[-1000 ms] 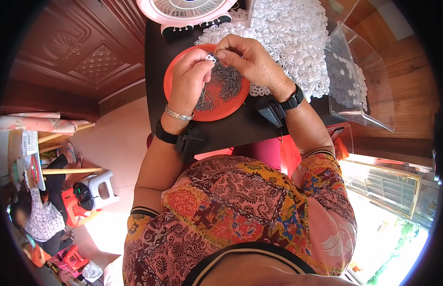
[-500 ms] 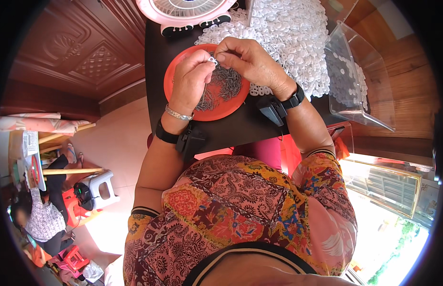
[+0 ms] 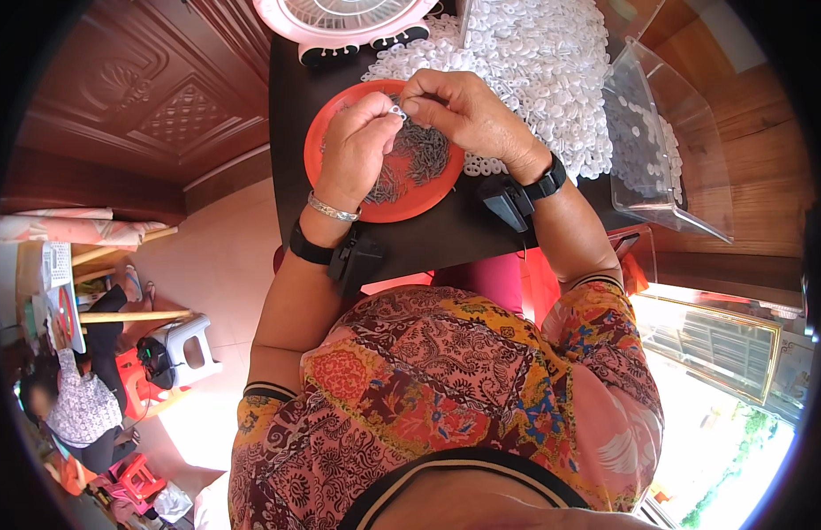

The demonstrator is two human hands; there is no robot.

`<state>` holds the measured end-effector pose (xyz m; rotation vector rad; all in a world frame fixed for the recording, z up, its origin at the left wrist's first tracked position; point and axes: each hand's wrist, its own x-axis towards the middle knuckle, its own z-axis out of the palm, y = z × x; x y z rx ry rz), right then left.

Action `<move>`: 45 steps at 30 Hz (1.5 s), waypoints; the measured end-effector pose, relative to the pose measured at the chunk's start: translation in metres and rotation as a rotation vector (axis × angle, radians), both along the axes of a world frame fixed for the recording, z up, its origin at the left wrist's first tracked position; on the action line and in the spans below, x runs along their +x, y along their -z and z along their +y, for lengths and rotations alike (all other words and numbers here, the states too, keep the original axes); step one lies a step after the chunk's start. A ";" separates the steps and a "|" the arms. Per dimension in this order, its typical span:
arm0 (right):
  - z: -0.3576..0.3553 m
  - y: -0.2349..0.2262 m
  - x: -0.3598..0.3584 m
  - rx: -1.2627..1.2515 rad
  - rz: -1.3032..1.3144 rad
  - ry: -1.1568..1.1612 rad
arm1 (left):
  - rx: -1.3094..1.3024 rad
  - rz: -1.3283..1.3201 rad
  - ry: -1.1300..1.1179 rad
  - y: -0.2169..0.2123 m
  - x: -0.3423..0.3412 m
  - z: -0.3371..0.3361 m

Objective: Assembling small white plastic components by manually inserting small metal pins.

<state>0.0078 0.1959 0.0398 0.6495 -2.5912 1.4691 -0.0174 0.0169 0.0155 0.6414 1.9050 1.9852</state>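
Dark bench [image 3: 446,234] seen from above. Directly on it: a round red plate [image 3: 326,141] bearing a heap of small dark metal parts [image 3: 419,155]; a broad pile of white plastic rings [image 3: 534,62] touching the plate's far right edge; a pink desk fan [image 3: 340,22] at the far edge; a clear plastic box [image 3: 658,132] at the right.

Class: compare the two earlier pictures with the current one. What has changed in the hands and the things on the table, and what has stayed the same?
Almost nothing moved. The left hand and right hand still meet over the red plate, pinching a small white ring between the fingertips. Nothing was picked up or let go. The white ring pile, clear box and fan stayed put.
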 end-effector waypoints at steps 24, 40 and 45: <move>0.096 0.020 -0.031 0.534 0.163 0.550 | 0.168 -0.132 -0.113 0.002 -0.001 0.005; 0.081 0.035 -0.038 0.493 0.075 0.396 | 0.141 -0.104 -0.089 0.003 -0.002 0.005; 0.061 0.014 -0.031 -0.290 -0.305 0.214 | 0.146 -0.134 -0.101 0.002 -0.001 0.002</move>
